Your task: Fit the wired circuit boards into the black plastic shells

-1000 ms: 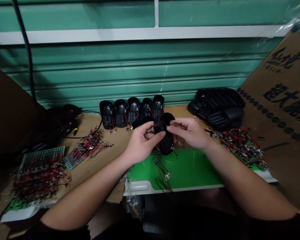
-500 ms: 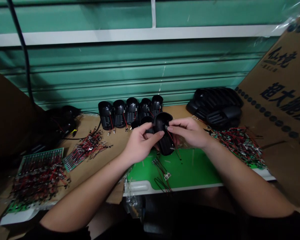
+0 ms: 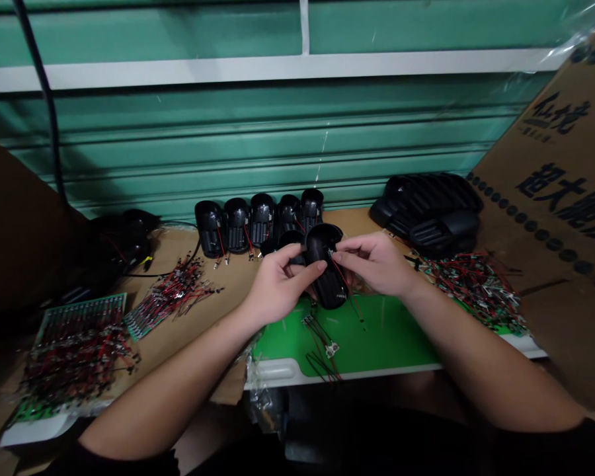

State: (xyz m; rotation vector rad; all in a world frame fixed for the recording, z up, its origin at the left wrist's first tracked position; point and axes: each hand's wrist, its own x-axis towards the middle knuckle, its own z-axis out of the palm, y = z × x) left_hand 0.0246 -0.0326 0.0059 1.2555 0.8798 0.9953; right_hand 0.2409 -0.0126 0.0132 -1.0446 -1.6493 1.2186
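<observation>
A black plastic casing (image 3: 330,284) is held above the green board (image 3: 387,337), its curved hollow end facing away from me. My left hand (image 3: 283,281) grips its left side, thumb across the front. My right hand (image 3: 374,263) is closed at the casing's right edge, finger and thumb pinching a small wired piece (image 3: 330,254) inside it. From that piece a thin red wire (image 3: 341,272) trails down past the casing. Below lie several loose wires with small metal contacts (image 3: 332,348).
Several similar casings (image 3: 238,228) with wires stand along the green shutter. Stacked black casings (image 3: 431,208) sit at the right, beside a wire pile (image 3: 476,287) and a cardboard box (image 3: 550,218). Wired circuit panels (image 3: 79,350) lie at the left; a black cable (image 3: 49,106) hangs there.
The casing has turned slightly between my hands, and the red wire's loose end has swung a little to the right. Both hands keep nearly the same place.
</observation>
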